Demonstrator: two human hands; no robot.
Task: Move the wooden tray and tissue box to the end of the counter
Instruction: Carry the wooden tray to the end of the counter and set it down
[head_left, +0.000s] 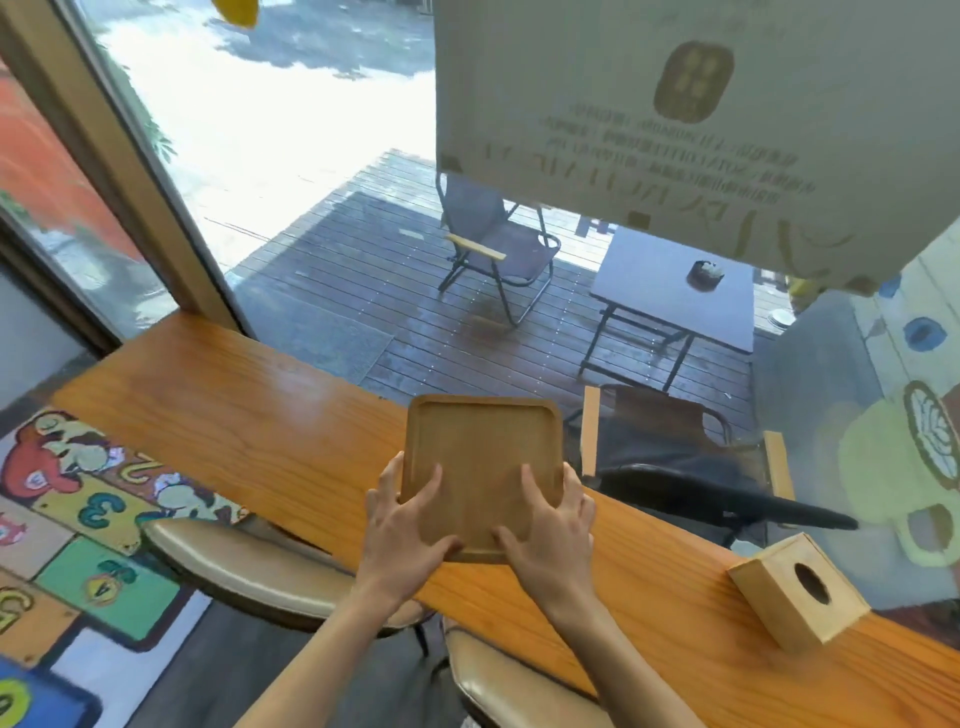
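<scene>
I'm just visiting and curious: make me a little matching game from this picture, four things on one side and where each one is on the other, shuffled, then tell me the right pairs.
Things:
1. wooden tray
2. tissue box
3. folding chair
4. stool

Places:
A. outside on the deck, behind the glass
B. held at its near end by the left hand and the right hand
C. under the counter's near edge
D. alone on the counter, to the right

Pairs: 1-B, 2-D, 3-A, 4-C

sunlit window (311, 130) — painted floor (78, 519)
</scene>
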